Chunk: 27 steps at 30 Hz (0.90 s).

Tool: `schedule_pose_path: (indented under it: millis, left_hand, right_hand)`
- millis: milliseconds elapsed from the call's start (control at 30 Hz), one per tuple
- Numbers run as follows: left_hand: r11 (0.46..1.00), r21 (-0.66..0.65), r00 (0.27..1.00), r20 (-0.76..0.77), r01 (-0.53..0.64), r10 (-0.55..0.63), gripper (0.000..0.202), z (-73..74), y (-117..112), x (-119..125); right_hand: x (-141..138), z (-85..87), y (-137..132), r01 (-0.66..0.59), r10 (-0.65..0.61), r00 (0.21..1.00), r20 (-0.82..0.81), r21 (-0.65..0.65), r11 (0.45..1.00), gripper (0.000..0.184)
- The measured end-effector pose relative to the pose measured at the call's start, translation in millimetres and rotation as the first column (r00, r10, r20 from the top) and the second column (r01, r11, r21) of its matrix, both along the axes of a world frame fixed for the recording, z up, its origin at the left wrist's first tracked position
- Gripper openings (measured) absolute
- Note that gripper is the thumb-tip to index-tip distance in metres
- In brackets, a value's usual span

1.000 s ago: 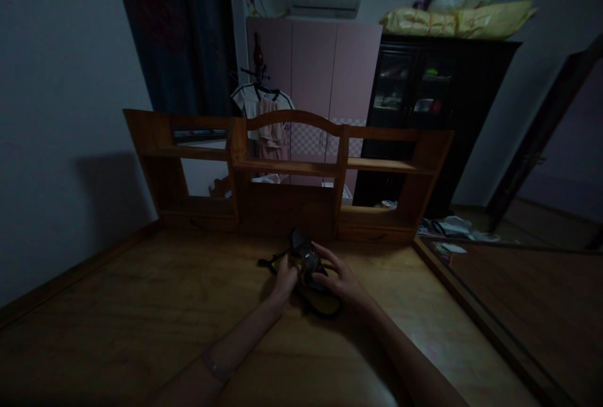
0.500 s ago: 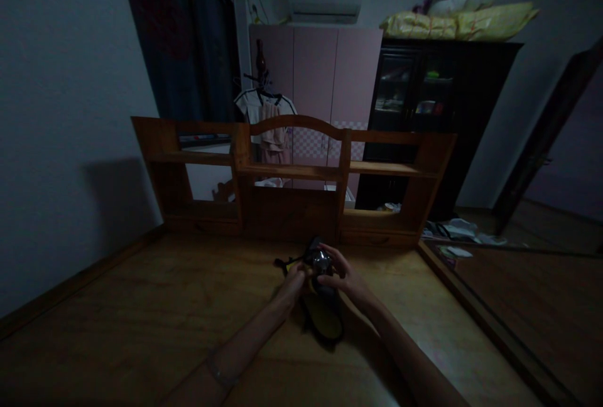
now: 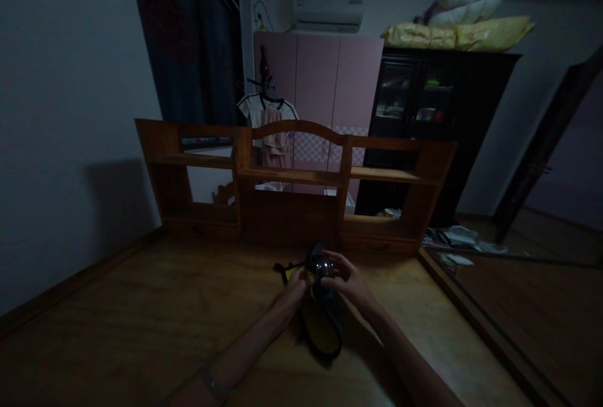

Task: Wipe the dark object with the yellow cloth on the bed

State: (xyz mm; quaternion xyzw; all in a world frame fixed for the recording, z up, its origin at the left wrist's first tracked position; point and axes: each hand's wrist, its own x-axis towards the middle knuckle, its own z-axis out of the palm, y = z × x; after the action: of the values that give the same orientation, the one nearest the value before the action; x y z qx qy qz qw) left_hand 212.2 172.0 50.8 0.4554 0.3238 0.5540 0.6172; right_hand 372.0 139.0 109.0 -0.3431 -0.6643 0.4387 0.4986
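A shiny, dark, rounded object [image 3: 324, 267] with bright reflections sits between my two hands, low in the middle of the head view. My right hand [image 3: 346, 278] curves its thumb and fingers around the object's right side. On the other side, my left hand [image 3: 296, 281] is closed, with its fingertips against the object's left edge; what they pinch is hidden in the dim light. Beneath both hands lies a black case with a yellow lining [image 3: 321, 328], spread open on the wooden tabletop [image 3: 188, 313]. Its lower flap points towards me.
Along the table's back stands a wooden shelf unit [image 3: 292, 176] with open compartments. A white wall [image 3: 70, 143] rises at the left. Beyond are a pink wardrobe [image 3: 315, 80], hanging clothes [image 3: 271, 124] and a dark cabinet [image 3: 480, 105]. A raised wooden edge [image 3: 466, 313] borders the right.
The view has tilted up slightly, so the whole scene sits a little lower. My hands keep nearly the same grip around the shiny object, with only small finger shifts.
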Motion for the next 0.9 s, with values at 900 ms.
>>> schedule_pose_path:
  millis: [900]
  left_hand:
    - [0.994, 0.039, 0.981, -0.168, 0.104, -0.096, 0.036, -4.8, 2, 0]
  right_hand:
    - [1, -3.9, 2, 0.079, -0.081, 0.991, 0.11, 0.025, 0.997, 0.052]
